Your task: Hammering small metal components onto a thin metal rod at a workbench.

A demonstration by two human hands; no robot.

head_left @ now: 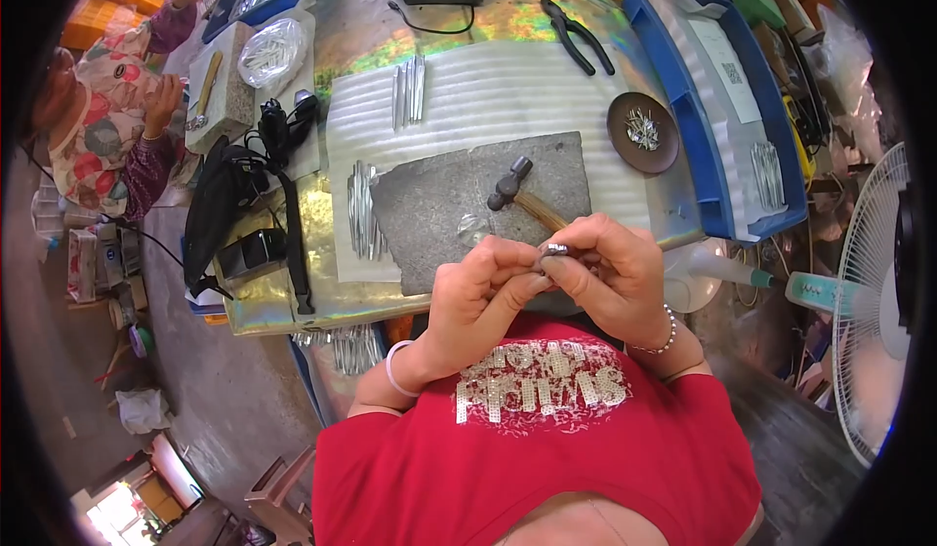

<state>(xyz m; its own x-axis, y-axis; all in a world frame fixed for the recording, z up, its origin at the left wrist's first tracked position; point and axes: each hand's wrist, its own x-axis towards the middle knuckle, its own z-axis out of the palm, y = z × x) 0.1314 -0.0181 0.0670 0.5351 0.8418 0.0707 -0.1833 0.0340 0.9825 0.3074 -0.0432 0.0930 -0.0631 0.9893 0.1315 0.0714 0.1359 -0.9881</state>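
Note:
Close to my chest, my left hand (483, 297) and my right hand (613, 278) meet, fingertips pinched together. Between them is a small shiny metal piece (556, 249), mostly covered by my fingers, so its exact kind does not show. Just beyond my hands, a hammer (507, 184) with a wooden handle lies on a grey stone slab (439, 204); my right hand hides the handle's end. A small clear plastic piece (473, 226) rests on the slab. Along the slab's left edge lie thin silvery metal strips (364, 216), with more strips (410, 92) farther back on white foam sheet (356, 107).
Right of the slab are a brown dish (625, 151) of small metal bits, black-handled pliers (576, 39) and a blue tray (698, 170). A fan (869, 302) stands at right. A black bag (229, 195) lies left. Another person's hand (164, 107) shows at far left.

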